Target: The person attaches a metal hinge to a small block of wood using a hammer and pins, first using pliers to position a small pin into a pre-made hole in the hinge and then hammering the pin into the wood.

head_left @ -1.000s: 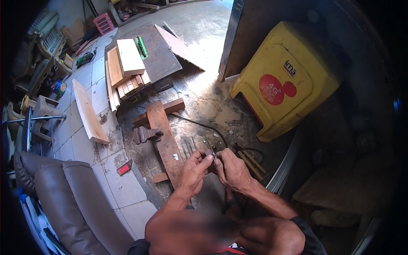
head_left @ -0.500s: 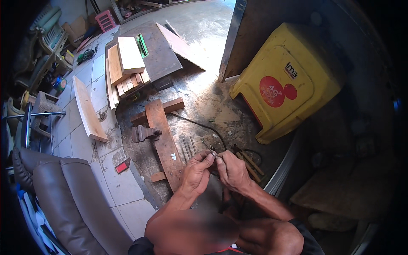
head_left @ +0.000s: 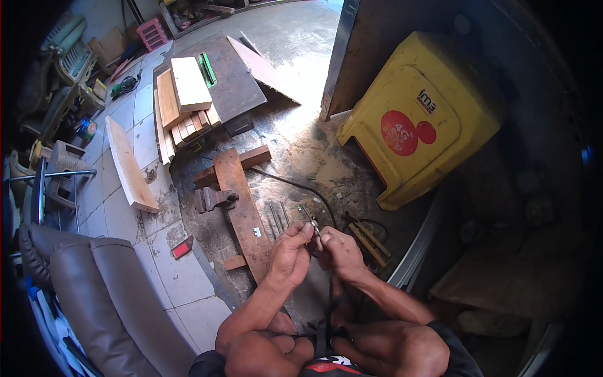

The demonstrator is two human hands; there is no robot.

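Both my hands meet above the floor in the lower middle. My left hand (head_left: 291,254) pinches a small, thin metal piece (head_left: 315,225) between thumb and forefinger. From the other side, my right hand (head_left: 341,252) is closed on the same piece with curled fingers. Its exact kind is too small to make out, and its lower end is hidden by the fingers. Left of my hands lies a brown wooden beam (head_left: 242,207) with a rusty vise (head_left: 215,200) on it and a small white piece (head_left: 257,232). Thin metal rods (head_left: 276,217) lie beside the beam.
A yellow plastic stool (head_left: 421,119) stands at the right. Stacked wooden boards (head_left: 191,85) rest at the back left, beside a green case (head_left: 207,69). A lone plank (head_left: 130,164) lies on the tiles. Long-handled pliers (head_left: 367,242) and a black cable (head_left: 301,183) are near my right hand.
My right hand has dropped slightly and its fingers have shifted along the metal piece. More of the piece now shows between my hands. My left hand has barely moved.
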